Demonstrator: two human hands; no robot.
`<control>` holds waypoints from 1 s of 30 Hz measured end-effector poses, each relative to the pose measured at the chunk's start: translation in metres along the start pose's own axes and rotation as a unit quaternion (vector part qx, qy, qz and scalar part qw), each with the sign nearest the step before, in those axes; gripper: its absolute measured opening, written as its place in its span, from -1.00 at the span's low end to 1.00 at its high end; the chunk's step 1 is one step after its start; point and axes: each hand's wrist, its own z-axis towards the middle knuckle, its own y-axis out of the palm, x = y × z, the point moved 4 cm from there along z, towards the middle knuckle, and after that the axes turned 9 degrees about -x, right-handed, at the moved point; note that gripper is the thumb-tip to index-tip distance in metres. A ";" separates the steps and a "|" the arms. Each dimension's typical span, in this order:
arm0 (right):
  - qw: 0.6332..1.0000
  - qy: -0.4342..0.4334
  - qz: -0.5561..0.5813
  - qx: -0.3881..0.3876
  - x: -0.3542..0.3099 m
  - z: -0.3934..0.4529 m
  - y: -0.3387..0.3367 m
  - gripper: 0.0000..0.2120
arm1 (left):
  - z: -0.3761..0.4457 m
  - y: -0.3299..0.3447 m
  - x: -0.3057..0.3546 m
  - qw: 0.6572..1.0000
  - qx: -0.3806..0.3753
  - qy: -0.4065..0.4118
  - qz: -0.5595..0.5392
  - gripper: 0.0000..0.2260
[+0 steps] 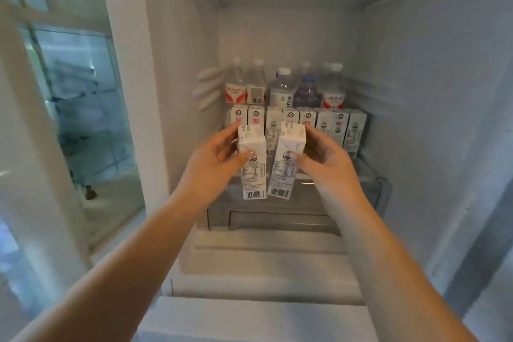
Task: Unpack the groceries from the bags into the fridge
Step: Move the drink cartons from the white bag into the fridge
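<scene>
— What are the hands holding?

— One white carton each. The left hand (pixel 215 157) grips the left carton (pixel 252 161), thumb on its front and fingers curled round the side. The right hand (pixel 323 158) holds the right carton (pixel 287 159) the same way.

— Where are they?

— Side by side, nearly touching, upright in front of the fridge shelf (pixel 369 175), apparently not yet set down.

— And on the shelf?

— A row of cartons (pixel 331 125) across it, with water bottles (pixel 280 89) standing behind. A clear drawer (pixel 277 219) sits below.
</scene>
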 end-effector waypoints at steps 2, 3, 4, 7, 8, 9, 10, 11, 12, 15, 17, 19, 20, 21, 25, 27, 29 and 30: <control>1.000 -0.009 -0.008 -0.004 0.005 0.022 -0.008 -0.46 | 0.026 0.004 -0.005 1.000 -0.004 0.013 -0.012 -0.51; 1.000 -0.011 -0.009 -0.003 0.008 0.032 -0.013 -0.46 | 0.037 0.006 -0.008 1.000 -0.001 0.019 -0.017 -0.51; 1.000 -0.011 -0.006 0.000 0.013 0.040 -0.019 -0.46 | 0.048 0.009 -0.012 1.000 0.005 0.023 -0.020 -0.52; 1.000 -0.005 -0.005 -0.005 0.026 0.060 -0.035 -0.46 | 0.072 0.020 -0.027 1.000 0.010 0.022 -0.018 -0.52; 1.000 -0.003 -0.007 -0.011 0.029 0.066 -0.039 -0.46 | 0.079 0.024 -0.033 1.000 0.005 0.022 -0.018 -0.53; 1.000 -0.002 -0.006 -0.015 0.032 0.070 -0.043 -0.47 | 0.085 0.029 -0.036 1.000 -0.004 0.023 -0.015 -0.54; 1.000 -0.001 -0.004 -0.017 0.034 0.074 -0.047 -0.48 | 0.090 0.033 -0.039 1.000 -0.013 0.023 -0.011 -0.55; 1.000 0.001 -0.002 -0.018 0.036 0.078 -0.050 -0.49 | 0.096 0.037 -0.041 0.999 -0.022 0.023 -0.010 -0.55; 1.000 0.004 0.002 -0.016 0.039 0.080 -0.054 -0.49 | 0.101 0.040 -0.043 0.999 -0.030 0.023 -0.012 -0.55; 1.000 0.018 0.008 -0.007 0.045 0.084 -0.064 -0.50 | 0.116 0.047 -0.047 0.998 -0.047 0.026 -0.015 -0.53; 1.000 0.015 0.007 -0.003 0.048 0.087 -0.071 -0.51 | 0.124 0.054 -0.049 0.998 -0.057 0.026 -0.003 -0.56; 1.000 0.016 0.006 -0.001 0.050 0.089 -0.074 -0.52 | 0.129 0.059 -0.054 0.998 -0.066 0.024 0.000 -0.56; 1.000 0.016 0.006 -0.001 0.052 0.089 -0.075 -0.53 | 0.130 0.061 -0.057 0.997 -0.067 0.023 0.000 -0.56; 1.000 0.018 0.005 -0.001 0.055 0.089 -0.076 -0.53 | 0.131 0.062 -0.060 0.998 -0.067 0.023 0.001 -0.56; 1.000 0.025 -0.001 0.004 0.063 0.087 -0.077 -0.54 | 0.134 0.062 -0.066 0.998 -0.063 0.029 0.001 -0.57; 1.000 0.018 -0.005 0.006 0.066 0.087 -0.076 -0.55 | 0.133 0.062 -0.069 0.998 -0.062 0.030 0.006 -0.57; 1.000 0.011 -0.014 0.007 0.069 0.086 -0.075 -0.56 | 0.131 0.062 -0.071 0.998 -0.058 0.032 0.021 -0.56; 1.000 0.010 -0.021 0.007 0.071 0.086 -0.074 -0.55 | 0.130 0.062 -0.072 0.997 -0.056 0.031 0.032 -0.54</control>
